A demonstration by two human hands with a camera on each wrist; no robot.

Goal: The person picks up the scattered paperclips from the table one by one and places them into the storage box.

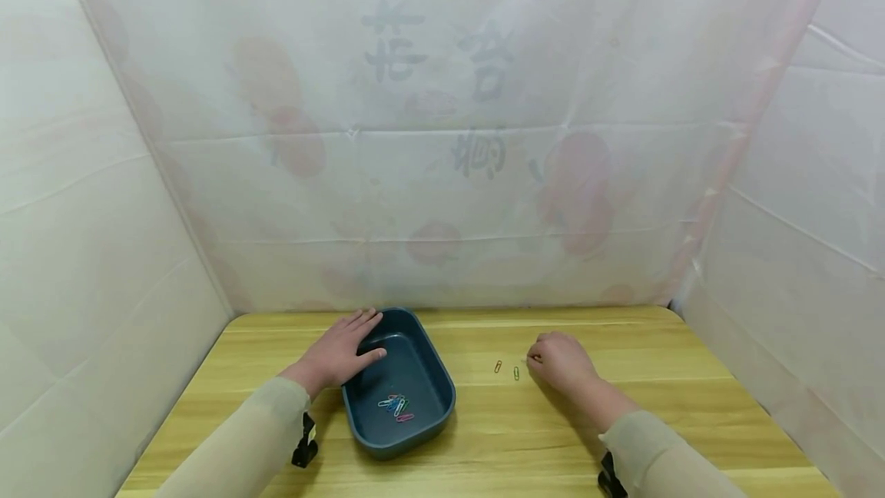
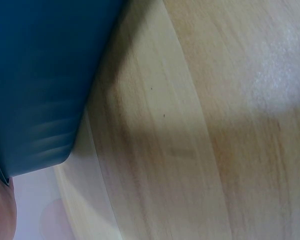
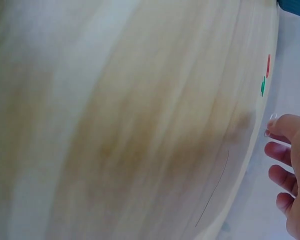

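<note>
A small heap of coloured clips [image 1: 396, 406] already lies in the blue tray [image 1: 429, 360], near its front wall; two clips [image 1: 507, 370] remain loose on the tabletop, around mid-table just right of the tray. The left hand [image 1: 343, 352] rests flat on the tray's back-left rim, fingers straight, gripping nothing. The right hand [image 1: 561, 360] sits beside the loose clips, fingers curled; whether it pinches a clip, I cannot tell.
</note>
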